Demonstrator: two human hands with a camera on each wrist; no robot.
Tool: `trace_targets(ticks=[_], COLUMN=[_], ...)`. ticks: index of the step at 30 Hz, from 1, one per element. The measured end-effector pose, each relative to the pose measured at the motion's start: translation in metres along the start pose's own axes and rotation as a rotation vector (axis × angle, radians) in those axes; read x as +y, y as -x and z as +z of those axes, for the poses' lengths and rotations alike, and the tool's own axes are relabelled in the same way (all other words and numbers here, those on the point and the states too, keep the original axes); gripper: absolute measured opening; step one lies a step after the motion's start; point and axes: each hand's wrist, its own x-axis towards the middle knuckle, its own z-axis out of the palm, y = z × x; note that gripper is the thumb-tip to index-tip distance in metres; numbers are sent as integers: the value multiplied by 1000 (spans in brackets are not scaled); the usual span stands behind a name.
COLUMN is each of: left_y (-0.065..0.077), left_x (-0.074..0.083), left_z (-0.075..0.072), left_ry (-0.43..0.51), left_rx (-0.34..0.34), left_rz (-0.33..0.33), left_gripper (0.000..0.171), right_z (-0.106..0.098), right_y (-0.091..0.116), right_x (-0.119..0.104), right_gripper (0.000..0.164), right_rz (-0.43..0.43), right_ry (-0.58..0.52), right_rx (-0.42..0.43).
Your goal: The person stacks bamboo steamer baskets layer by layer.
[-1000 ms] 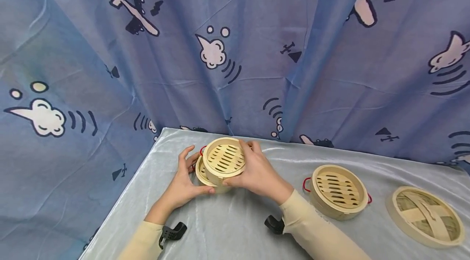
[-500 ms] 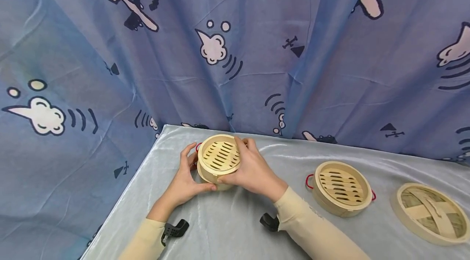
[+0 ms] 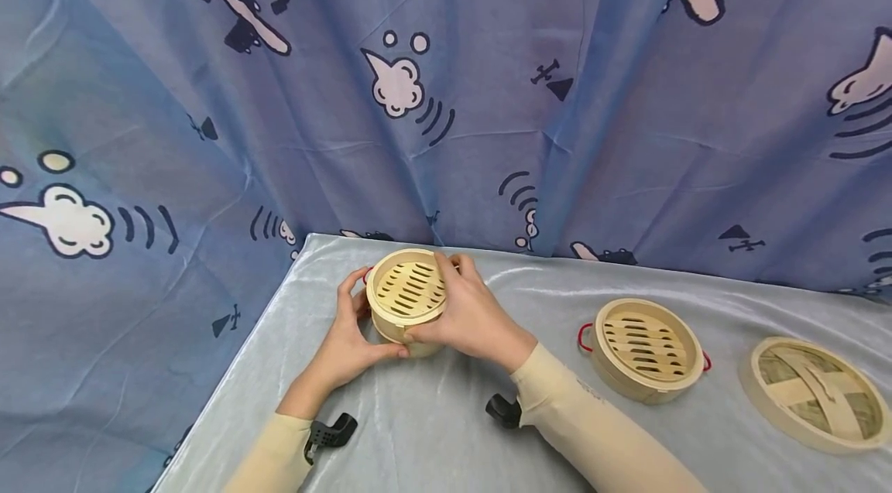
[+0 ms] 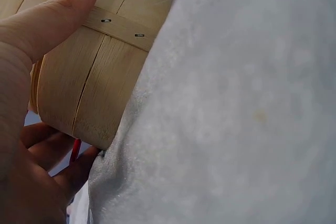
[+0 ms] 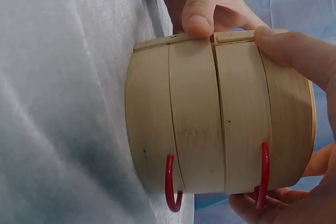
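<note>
Two round bamboo steamer baskets stand stacked near the back left of the cloth. My right hand [image 3: 475,323] grips the upper basket [image 3: 406,290], thumb at its front and fingers around the far side. Around the lower basket [image 5: 157,103] curls my left hand [image 3: 343,354], its thumb against the stapled front strip and its fingers behind. In the right wrist view the upper basket sits on the lower one with a thin dark seam between them. Each basket shows a red handle on that side, one roughly above the other. Slots cover the upper basket's floor.
A third bamboo steamer basket [image 3: 644,354] with red handles stands to the right on the grey cloth [image 3: 446,431]. Farther right lies a woven bamboo lid [image 3: 815,396] with a strap handle. A blue printed curtain [image 3: 474,90] hangs behind and to the left.
The upper basket, held in my right hand, has moved left and down and now lines up over the lower one. My left hand stays around the lower basket.
</note>
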Motion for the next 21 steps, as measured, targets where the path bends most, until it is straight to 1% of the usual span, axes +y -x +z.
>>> trace_targets(ticks=[3, 7, 11, 15, 21], left_y=[1, -1, -3, -2, 2], left_x=[2, 3, 5, 5, -2], left_z=[0, 1, 2, 0, 1], left_ry=[21, 36, 10, -23, -19], left_rx=[-8, -16, -3, 7, 5], left_rz=[-20, -27, -2, 15, 55], left_gripper=[137, 135, 131, 129, 130], right_z=[4, 7, 5, 4, 8], right_y=[-1, -1, 1, 1, 3], right_x=[-1, -1, 1, 1, 4], right_gripper=[135, 133, 131, 133, 136], right_rz=[2, -6, -19, -24, -15], right_ry=[12, 10, 6, 5, -2], right_rx=[-3, 11, 30, 17, 5])
